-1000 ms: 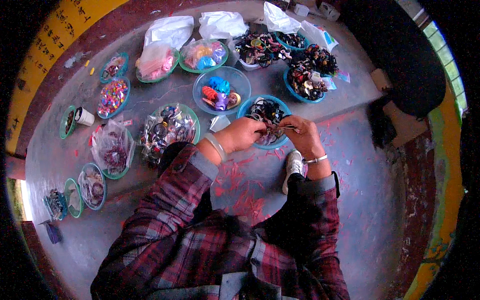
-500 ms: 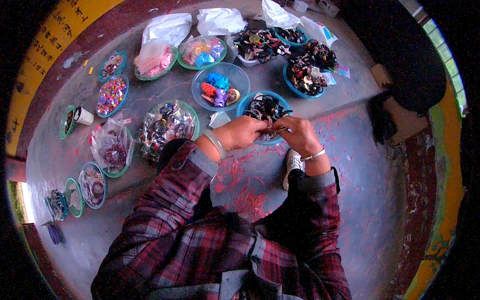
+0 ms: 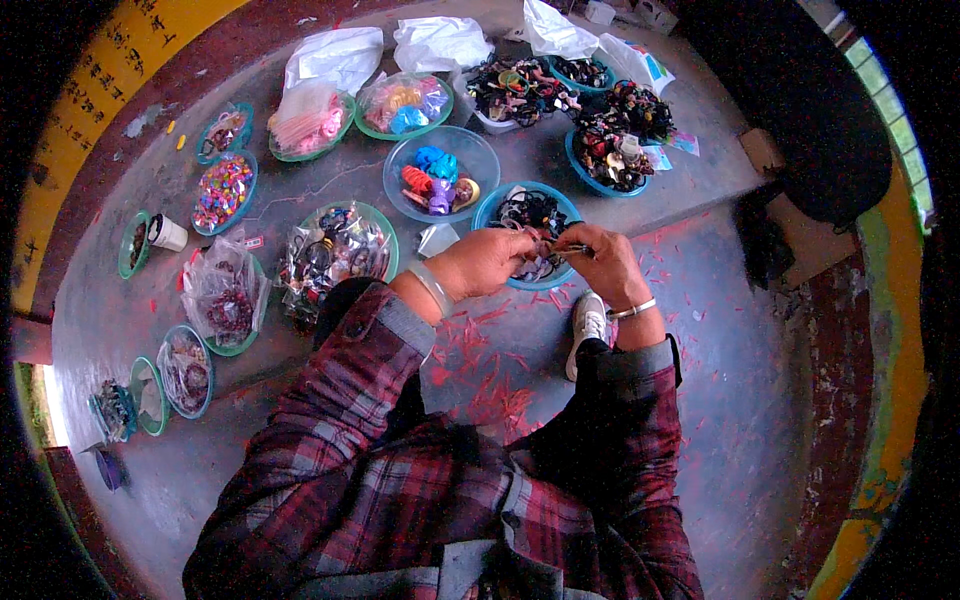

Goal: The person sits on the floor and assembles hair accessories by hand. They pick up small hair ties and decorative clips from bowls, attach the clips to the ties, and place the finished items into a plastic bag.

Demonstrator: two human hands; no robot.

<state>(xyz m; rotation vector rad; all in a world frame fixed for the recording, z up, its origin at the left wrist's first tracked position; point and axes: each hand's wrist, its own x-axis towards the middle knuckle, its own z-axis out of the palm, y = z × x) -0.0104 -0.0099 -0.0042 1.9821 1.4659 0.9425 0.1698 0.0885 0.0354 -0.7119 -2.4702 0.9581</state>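
— What's around the hands?

— Both meet over a blue bowl (image 3: 528,215) of dark hair ties. The left hand (image 3: 487,262) and right hand (image 3: 601,262) pinch one small dark piece (image 3: 556,247) between closed fingertips.

— And beyond?

— A clear bowl (image 3: 441,160) of bright clips just behind, two white plastic bags (image 3: 335,57) farther back, and a white shoe (image 3: 588,320) beneath the right wrist.

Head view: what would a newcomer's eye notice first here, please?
Both hands meet at the centre, the left hand and the right hand pinching a small thin piece over a blue bowl of dark items. Behind it stands a clear bowl of bright blue and pink pieces, and red scraps litter the floor below.
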